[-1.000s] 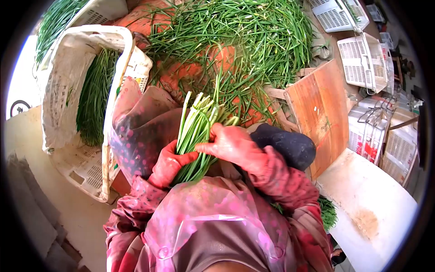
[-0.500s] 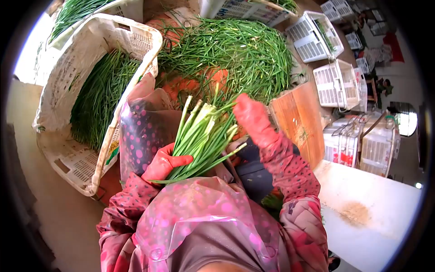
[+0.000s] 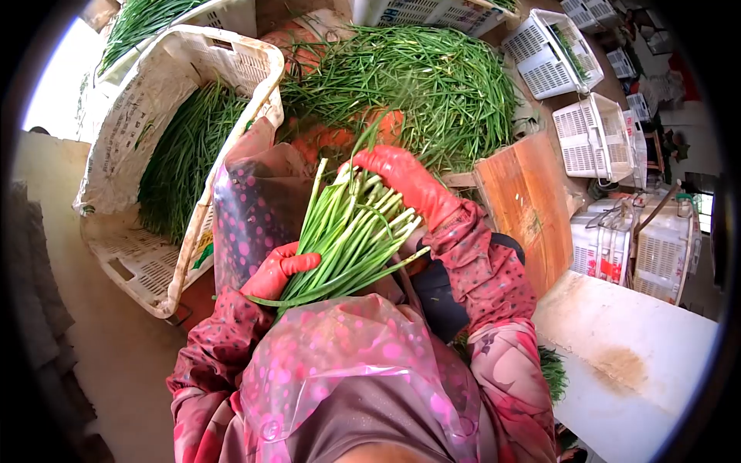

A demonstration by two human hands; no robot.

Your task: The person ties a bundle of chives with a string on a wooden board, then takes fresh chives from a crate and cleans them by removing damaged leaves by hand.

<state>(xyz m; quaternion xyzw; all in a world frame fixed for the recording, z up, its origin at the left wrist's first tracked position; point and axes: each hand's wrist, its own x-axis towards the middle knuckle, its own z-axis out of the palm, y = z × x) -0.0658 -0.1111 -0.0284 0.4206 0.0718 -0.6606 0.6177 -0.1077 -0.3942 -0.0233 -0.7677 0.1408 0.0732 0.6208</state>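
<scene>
In a red rubber glove, my left hand (image 3: 276, 275) is closed around a bunch of garlic chives (image 3: 340, 243) just above my lap. The pale cut ends fan upward and away from me, while the green leaves fold back toward my apron. My right hand (image 3: 405, 181), gloved in red too, bends over the top of the bunch. Its fingers are closed at the pale ends, with a thin green leaf sticking up beside them; the exact grip is partly hidden. Beyond both hands, a loose heap of chives (image 3: 432, 89) lies spread out.
At left, a large white crate (image 3: 179, 270) leans on its side with chives inside. A wooden board (image 3: 529, 208) and a white panel (image 3: 641, 347) stand at my right. Several white crates, including one nearby (image 3: 590, 139), line the right side. Orange material (image 3: 324, 139) shows under the heap.
My right hand has moved left and inward, from beside the bunch to its pale ends. My left hand keeps its hold on the bunch. The whole view has shifted slightly.
</scene>
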